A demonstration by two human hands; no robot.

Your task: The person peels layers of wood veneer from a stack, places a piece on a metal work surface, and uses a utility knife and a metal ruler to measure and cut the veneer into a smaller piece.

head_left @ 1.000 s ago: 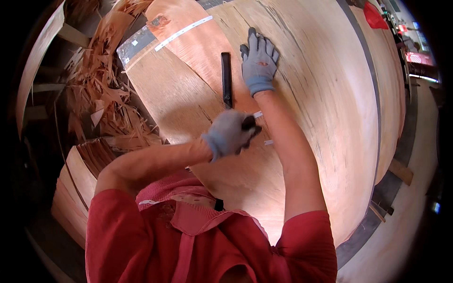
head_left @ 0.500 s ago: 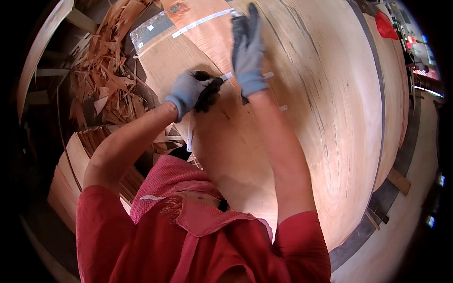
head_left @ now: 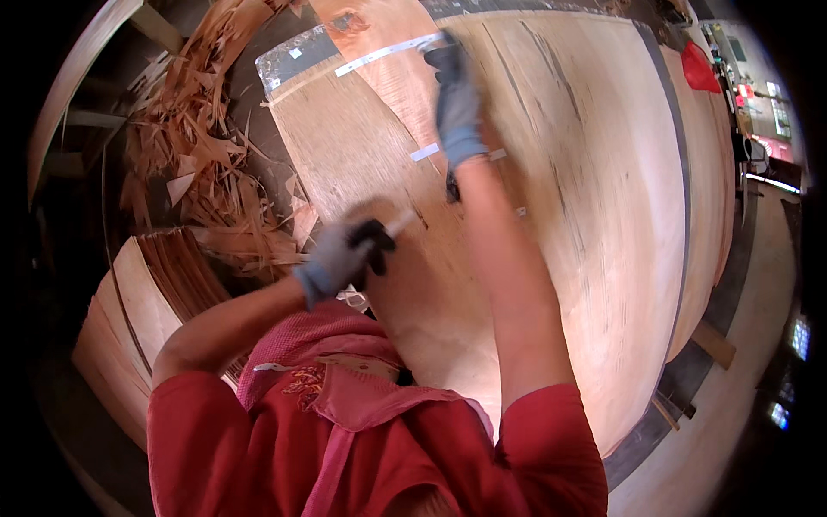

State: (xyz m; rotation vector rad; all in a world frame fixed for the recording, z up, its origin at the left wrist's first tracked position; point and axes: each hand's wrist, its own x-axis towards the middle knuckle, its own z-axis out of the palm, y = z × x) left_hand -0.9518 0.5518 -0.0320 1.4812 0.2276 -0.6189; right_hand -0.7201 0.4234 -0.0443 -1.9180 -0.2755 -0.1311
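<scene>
My left hand, in a grey glove with black fingers, is closed on a short white tape strip just above the pale veneer sheet. My right hand, gloved alike, lies stretched out and a little blurred at the far end of a long white perforated tape strip. That strip crosses a reddish veneer piece set against the pale sheets. Closer to me, a short tape piece sits at the tip of the reddish piece. A small dark object shows beside my right wrist.
Torn veneer scraps heap up at the left. A stack of veneer sheets stands near my left elbow. The broad pale veneer, with dark cracks, curves away to the right. A red object is at the far right.
My left hand has drawn back toward me and left with a tape strip, leaving a tape piece on the veneer. My right hand's fingers have shifted at the far tape end.
</scene>
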